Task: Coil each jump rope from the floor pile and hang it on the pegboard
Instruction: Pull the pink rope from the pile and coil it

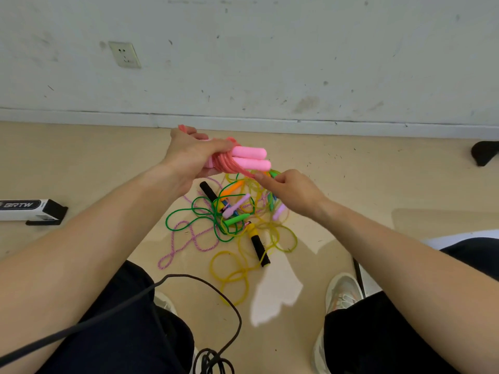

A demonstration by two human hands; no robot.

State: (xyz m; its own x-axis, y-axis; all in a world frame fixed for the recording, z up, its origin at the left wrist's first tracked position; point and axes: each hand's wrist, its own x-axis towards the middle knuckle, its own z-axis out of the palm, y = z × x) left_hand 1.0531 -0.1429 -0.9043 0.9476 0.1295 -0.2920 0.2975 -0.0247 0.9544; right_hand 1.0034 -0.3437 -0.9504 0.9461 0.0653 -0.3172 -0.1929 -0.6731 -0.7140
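The fingers and thumb of our left hand point(189, 155) are curled tight round the bunched loops of the pink plastic-cord jump rope point(228, 163), whose two fat pink foam handles point(249, 153) stick out side by side to the right of the fist. Our right hand point(291, 190) pinches one loose strand of that cord between thumb and forefinger, just below the handles. We judge the cord light, springy and a little slick, so the loops will want to pop open; the grip belongs on the bundle's waist, not on the soft handles. Directly beneath, on the beige floor point(351, 190), lies the tangled pile of green, yellow and purple ropes point(229, 220).
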